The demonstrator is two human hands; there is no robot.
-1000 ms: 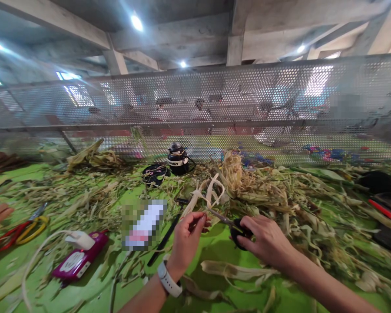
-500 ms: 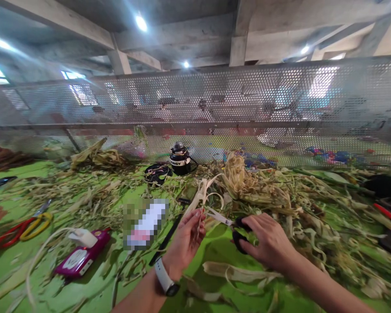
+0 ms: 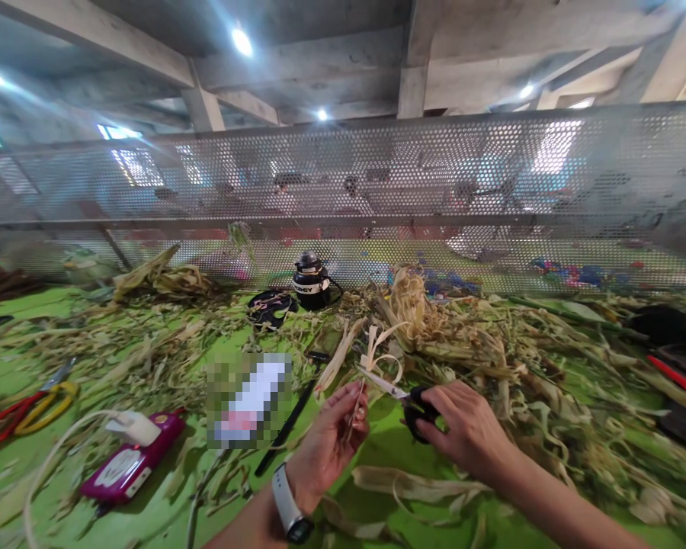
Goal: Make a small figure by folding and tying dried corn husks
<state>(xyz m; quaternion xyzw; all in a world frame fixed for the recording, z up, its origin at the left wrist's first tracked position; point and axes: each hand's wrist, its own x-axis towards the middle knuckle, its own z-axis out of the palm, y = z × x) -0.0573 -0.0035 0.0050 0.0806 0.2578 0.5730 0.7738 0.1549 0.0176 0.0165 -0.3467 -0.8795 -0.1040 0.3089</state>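
Observation:
My left hand (image 3: 338, 428), with a white-strapped watch on its wrist, is closed in a pinch on a thin stem. Pale curled strips of dried corn husk (image 3: 376, 352) fan out from the stem's top, above the fingertips. My right hand (image 3: 463, 427) has its fingers through the black handles of a pair of scissors (image 3: 397, 392). The scissor blades point left and sit just above my left fingertips, at the base of the husk strips; whether they touch them I cannot tell. A loose husk piece (image 3: 411, 482) lies on the green table below my hands.
Dried husk scraps (image 3: 526, 358) cover much of the green table. To the left lie a purple power strip (image 3: 134, 457) with a white plug, red-and-yellow scissors (image 3: 34, 408) and a blurred-out phone-like item (image 3: 254, 400). A black jug (image 3: 311, 282) stands before a perforated metal screen (image 3: 343, 183).
The scissor handles have come together and the blades have closed up. The view has shifted slightly right. The other person's hand at the left edge is out of view.

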